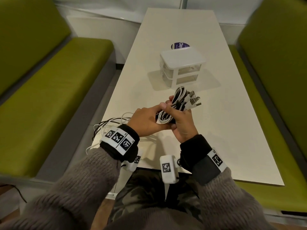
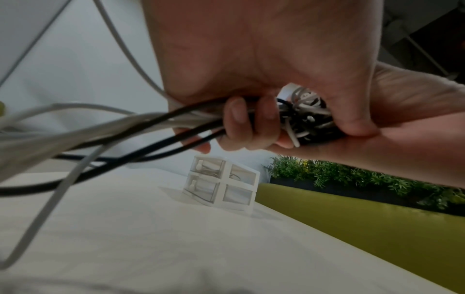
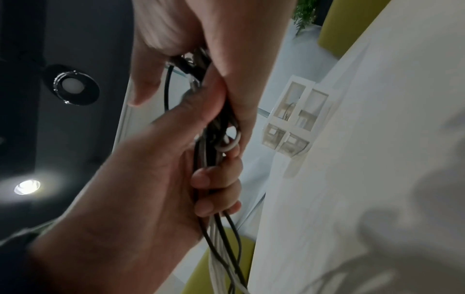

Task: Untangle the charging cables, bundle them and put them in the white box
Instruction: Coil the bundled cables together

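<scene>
Both hands — left hand and right hand — are clamping together around the half-coiled charging cables above the counter, short of the white box — light, springy cords probably best gripped mid-coil.

Black and white cables, white box, cream table, olive-green benches.

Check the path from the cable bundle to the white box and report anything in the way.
Nothing on the table lies between the cable bundle, gripped by the left hand and right hand, and the white box. But both drawers look shut, and loose cable tails trail off the table's near left edge.
</scene>
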Available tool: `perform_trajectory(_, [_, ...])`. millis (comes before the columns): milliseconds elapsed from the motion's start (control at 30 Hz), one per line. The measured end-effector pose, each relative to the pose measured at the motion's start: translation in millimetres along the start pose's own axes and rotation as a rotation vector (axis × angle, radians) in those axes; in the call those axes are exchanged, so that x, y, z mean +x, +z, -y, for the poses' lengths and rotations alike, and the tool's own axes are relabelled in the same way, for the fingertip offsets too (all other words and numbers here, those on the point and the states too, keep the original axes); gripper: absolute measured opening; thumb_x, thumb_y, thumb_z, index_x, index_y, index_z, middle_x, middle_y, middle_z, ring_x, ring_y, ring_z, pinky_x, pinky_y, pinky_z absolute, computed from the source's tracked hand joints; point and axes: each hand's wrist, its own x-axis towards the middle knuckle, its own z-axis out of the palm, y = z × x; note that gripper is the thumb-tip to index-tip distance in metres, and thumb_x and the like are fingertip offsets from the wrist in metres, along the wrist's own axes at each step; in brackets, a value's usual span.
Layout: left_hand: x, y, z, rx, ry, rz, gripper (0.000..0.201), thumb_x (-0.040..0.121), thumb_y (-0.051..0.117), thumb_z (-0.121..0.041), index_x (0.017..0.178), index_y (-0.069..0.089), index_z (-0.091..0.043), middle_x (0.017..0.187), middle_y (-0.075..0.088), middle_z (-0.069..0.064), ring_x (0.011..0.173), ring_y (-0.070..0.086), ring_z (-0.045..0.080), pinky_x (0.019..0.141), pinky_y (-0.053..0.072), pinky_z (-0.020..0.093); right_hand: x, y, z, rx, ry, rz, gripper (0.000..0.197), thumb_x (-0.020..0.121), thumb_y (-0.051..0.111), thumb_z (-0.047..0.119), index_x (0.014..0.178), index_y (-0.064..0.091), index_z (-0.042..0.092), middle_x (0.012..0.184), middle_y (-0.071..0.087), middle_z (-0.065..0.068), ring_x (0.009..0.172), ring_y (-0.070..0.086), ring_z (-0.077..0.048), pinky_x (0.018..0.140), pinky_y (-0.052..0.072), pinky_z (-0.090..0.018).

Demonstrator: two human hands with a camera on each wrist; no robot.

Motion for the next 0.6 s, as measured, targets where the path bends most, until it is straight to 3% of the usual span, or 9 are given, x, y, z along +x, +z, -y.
perform_trajectory(67, [-0.3,0.3,0.6,0.001,-0.006,0.002,0.053,0.073,0.065,-0.062,0.115,0.052,-0.033,0.067,0.055,-0.015,0.063,0.051,0.007,0.067,0.039,0.029,-0.2,-2.9,-0.7,-0.003,0.006,0.035,0.047,0.066,0.082,0.002,0.102,0.054,0.013,0.077,0.057,0.004,0.074,0.062,-0.012,0.070,0.055,-0.029])
perform_trajectory(133, [1.2,0.3,3.4,-0.019,-0.014,0.020,0.060,0.068,0.060,-0.070,0.113,0.053,-0.031,0.079,0.064,-0.008,0.063,0.052,0.007,0.070,0.045,0.032,-0.5,-5.1,-0.5,-0.046,-0.006,0.074,0.060,0.058,0.086,0.001,0.106,0.053,0.014,0.079,0.059,0.006,0.076,0.063,-0.011,0.069,0.054,-0.028])
perform_trajectory(233, [2.1,4.3,4.8,-0.079,-0.007,0.038,0.071,0.059,0.053,-0.075,0.116,0.054,-0.032,0.097,0.069,-0.007,0.085,0.063,0.016,0.083,0.050,0.040,0.6,-0.2,-1.2,-0.165,-0.058,0.012,0.052,0.063,0.076,0.002,0.108,0.052,0.016,0.084,0.056,0.002,0.081,0.062,-0.014,0.076,0.052,-0.028])
perform_trajectory(333, [0.5,6.5,3.7,-0.065,-0.007,0.032,0.064,0.063,0.059,-0.066,0.114,0.057,-0.027,0.093,0.071,-0.003,0.088,0.064,0.018,0.083,0.049,0.037,1.5,6.6,-1.5,-0.235,-0.099,-0.125,0.030,0.073,0.077,0.012,0.095,0.058,0.015,0.082,0.058,-0.002,0.082,0.060,-0.017,0.084,0.052,-0.035])
perform_trajectory(400, [-0.2,4.7,3.9,-0.035,0.013,0.067,0.066,0.065,0.065,-0.066,0.113,0.056,-0.022,0.076,0.067,-0.001,0.073,0.062,0.017,0.074,0.048,0.030,1.6,7.0,0.0,-0.183,-0.084,-0.183,0.013,0.083,0.072,0.009,0.086,0.060,0.013,0.077,0.061,-0.001,0.078,0.060,-0.020,0.086,0.052,-0.045])
perform_trajectory(467, [0.2,2.4,7.2,0.040,0.048,0.113,0.060,0.074,0.065,-0.058,0.118,0.053,-0.019,0.060,0.054,-0.005,0.061,0.055,0.014,0.062,0.039,0.022,2.5,6.1,1.9,-0.081,-0.048,-0.233,0.012,0.086,0.069,0.008,0.080,0.059,0.011,0.069,0.059,-0.001,0.070,0.061,-0.022,0.084,0.053,-0.046])
perform_trajectory(533, [1.3,-0.3,10.2,0.137,0.093,0.124,0.053,0.083,0.057,-0.052,0.123,0.050,-0.018,0.063,0.056,-0.005,0.067,0.058,0.021,0.060,0.033,0.024,5.0,5.7,2.4,0.002,-0.033,-0.293,0.015,0.088,0.065,0.005,0.078,0.056,0.010,0.062,0.055,0.000,0.056,0.060,-0.017,0.077,0.057,-0.040])
perform_trajectory(600, [1.7,-2.2,11.0,0.221,0.130,0.118,0.050,0.090,0.049,-0.048,0.128,0.046,-0.016,0.081,0.067,0.006,0.080,0.061,0.030,0.066,0.031,0.027,7.1,4.6,2.2,0.023,-0.022,-0.318,0.016,0.091,0.061,0.004,0.079,0.054,0.011,0.058,0.055,-0.001,0.052,0.061,-0.016,0.066,0.058,-0.035])
